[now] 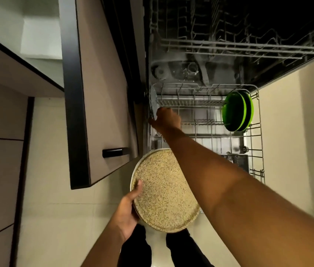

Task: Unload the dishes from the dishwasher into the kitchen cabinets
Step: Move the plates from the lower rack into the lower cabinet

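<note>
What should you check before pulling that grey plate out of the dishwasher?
1. Right hand on the grey plate: ok, though whether the fingers grip it firmly: cannot tell.
2. Left hand holds the speckled plate steady: ok.
3. Green plates stand apart from the reach: ok.
4. Rack pulled out: ok.
5. Open cabinet door close beside the grey plate: not ok, could bump.

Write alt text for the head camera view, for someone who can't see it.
Seen from above, the right hand reaches into the pulled-out lower dishwasher rack and grips a grey plate at its left edge. The left hand holds a speckled beige plate. Green plates stand at the rack's right.
</note>
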